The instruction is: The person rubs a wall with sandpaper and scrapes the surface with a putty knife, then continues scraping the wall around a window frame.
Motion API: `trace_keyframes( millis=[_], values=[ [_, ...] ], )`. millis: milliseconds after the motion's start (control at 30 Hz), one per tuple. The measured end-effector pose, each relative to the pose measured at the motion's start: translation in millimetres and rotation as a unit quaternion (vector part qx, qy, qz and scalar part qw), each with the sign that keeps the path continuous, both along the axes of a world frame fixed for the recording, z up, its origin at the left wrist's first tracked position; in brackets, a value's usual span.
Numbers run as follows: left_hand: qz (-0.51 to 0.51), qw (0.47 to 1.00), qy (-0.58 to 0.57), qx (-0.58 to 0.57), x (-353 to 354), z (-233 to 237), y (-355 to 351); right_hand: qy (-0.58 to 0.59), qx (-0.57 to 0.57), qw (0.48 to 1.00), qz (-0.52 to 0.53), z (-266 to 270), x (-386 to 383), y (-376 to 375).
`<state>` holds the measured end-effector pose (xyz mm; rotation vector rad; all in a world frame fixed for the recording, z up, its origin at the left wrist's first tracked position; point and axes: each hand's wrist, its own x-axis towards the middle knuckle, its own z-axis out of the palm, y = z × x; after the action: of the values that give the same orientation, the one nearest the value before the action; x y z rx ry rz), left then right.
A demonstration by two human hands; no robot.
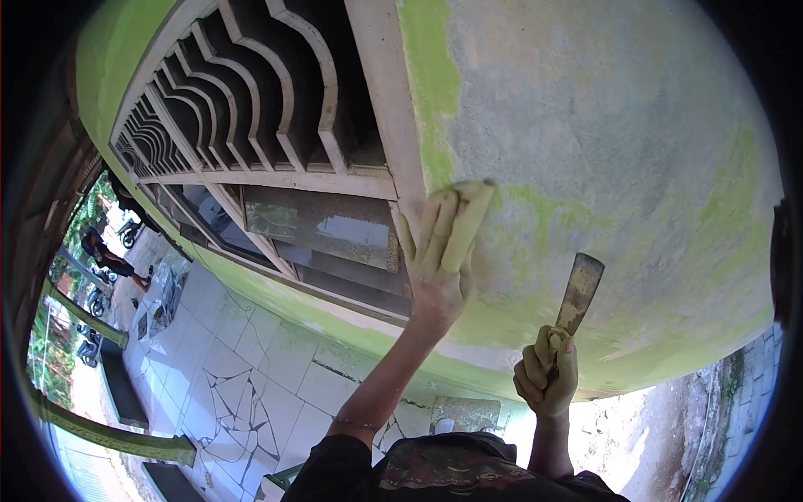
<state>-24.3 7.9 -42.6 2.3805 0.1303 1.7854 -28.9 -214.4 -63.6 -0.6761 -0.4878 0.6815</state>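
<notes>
My left hand (439,243) is raised against the wall beside the window frame, its fingers pressing a pale yellowish strip (470,224), perhaps folded sandpaper, onto the surface. Under it the wall (569,109) shows bare grey plaster with patches of green paint. Lower right, my right hand (552,372) is closed round the handle of a scraper (580,293). The scraper's wide, stained blade points upward, in front of the wall; whether it touches the wall cannot be made out.
A window (322,226) with glass slats and a curved grille (288,92) lies left of my left hand. Below is a tiled floor (276,360). At the far left a person (104,251) is near parked motorbikes and a plastic-wrapped pile (163,301).
</notes>
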Motion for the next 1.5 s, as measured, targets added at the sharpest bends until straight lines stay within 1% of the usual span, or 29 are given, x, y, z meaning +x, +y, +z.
trace_keyframes(
  millis=[67,100,167,200,233,300,333,367,433,500,533,600,633,667,733,767,800,833,900,1033,1067,1167,1200,1233,1300,1367,1400,1433,1500],
  values=[
    [0.010,0.999,-0.033,0.031,2.8,76.8,2.5,0.002,0.005,1.000,0.008,3.7,1.7,2.0],
    [0.009,0.999,-0.029,0.022,8.1,94.8,6.0,-0.001,0.015,1.000,0.021,5.9,1.9,1.5],
    [-0.022,0.992,-0.095,0.084,14.8,117.6,14.6,-0.017,0.024,0.999,0.040,13.8,0.6,-0.6],
    [-0.017,0.995,-0.079,0.054,13.1,99.3,11.1,-0.036,0.040,0.997,0.060,16.7,1.4,-0.6],
    [-0.012,0.998,-0.064,0.026,9.8,63.0,4.8,-0.025,0.070,0.994,0.075,12.1,1.3,-4.0],
    [0.008,0.999,-0.014,-0.043,3.1,-35.4,-16.8,-0.027,0.064,0.996,0.056,14.5,-4.9,-12.0],
    [0.010,0.999,-0.018,-0.037,8.0,-36.6,-14.5,-0.029,0.052,0.998,0.035,15.0,-7.3,-15.1],
    [0.005,0.999,-0.038,-0.034,11.3,-36.9,-13.0,-0.005,0.085,0.994,0.066,5.6,-5.5,-20.3],
    [0.000,0.996,-0.083,-0.026,15.1,-3.9,-14.7,-0.039,0.054,0.996,0.064,3.1,-0.4,-27.3],
    [-0.019,0.992,-0.120,0.028,23.6,98.7,-0.8,-0.065,0.034,0.996,0.055,8.0,-1.1,-31.2],
    [-0.032,0.987,-0.138,0.070,25.0,125.7,5.8,-0.061,0.027,0.996,0.055,9.7,-4.4,-37.1],
    [-0.021,0.988,-0.134,0.070,23.0,124.6,8.8,-0.065,0.061,0.996,0.009,15.2,-3.4,-40.8],
    [-0.013,0.988,-0.132,0.077,26.1,125.4,10.7,-0.086,0.072,0.994,0.018,17.3,-1.5,-42.1],
    [-0.014,0.992,-0.121,0.044,26.2,102.4,5.6,-0.093,0.079,0.992,0.017,15.8,-0.7,-43.5],
    [-0.004,0.997,-0.071,-0.025,19.1,11.7,-16.3,-0.043,0.052,0.998,0.000,10.5,0.5,-48.1],
    [-0.011,0.997,-0.043,-0.071,15.3,-39.4,-29.4,-0.012,0.098,0.993,0.062,1.4,4.6,-55.5],
    [-0.017,0.995,-0.005,-0.099,7.2,-64.4,-43.6,-0.023,0.108,0.992,0.059,-0.7,8.8,-60.5],
    [-0.015,0.995,-0.001,-0.101,5.7,-63.7,-47.4,-0.023,0.090,0.993,0.076,-2.6,10.5,-62.8],
    [-0.001,0.997,-0.018,-0.071,7.5,-14.6,-44.4,-0.023,0.070,0.993,0.092,-0.4,9.5,-65.5],
    [0.024,0.993,-0.106,0.036,13.3,161.6,-13.6,-0.026,0.042,0.993,0.109,12.3,7.3,-61.4],
    [0.023,0.990,-0.126,0.060,12.0,191.7,-7.3,-0.031,0.043,0.992,0.113,15.6,4.0,-60.2],
    [0.013,0.987,-0.148,0.055,15.2,199.9,1.5,-0.059,0.055,0.990,0.119,22.6,-1.8,-55.9],
    [0.008,0.988,-0.153,0.026,16.8,176.3,-2.2,-0.062,0.059,0.989,0.123,22.3,-3.6,-57.3],
    [0.002,0.988,-0.156,-0.003,16.9,135.9,-11.6,-0.057,0.056,0.989,0.123,21.3,-5.7,-58.7],
    [0.036,0.996,-0.072,-0.032,8.8,48.8,-34.6,-0.055,0.050,0.990,0.123,18.2,-9.9,-66.1],
    [0.035,0.998,-0.046,-0.030,2.1,37.5,-40.7,-0.040,0.041,0.992,0.116,14.5,-10.9,-72.3],
    [0.033,0.999,-0.017,-0.031,-2.2,46.0,-45.5,-0.043,0.043,0.991,0.116,14.5,-8.4,-72.8],
    [0.032,0.999,-0.034,-0.010,6.7,68.6,-30.4,-0.043,0.039,0.991,0.124,12.7,-7.0,-74.9],
    [0.003,0.994,-0.106,0.029,8.2,164.3,-19.4,-0.040,0.042,0.989,0.138,9.8,-5.2,-74.6]
  ],
)
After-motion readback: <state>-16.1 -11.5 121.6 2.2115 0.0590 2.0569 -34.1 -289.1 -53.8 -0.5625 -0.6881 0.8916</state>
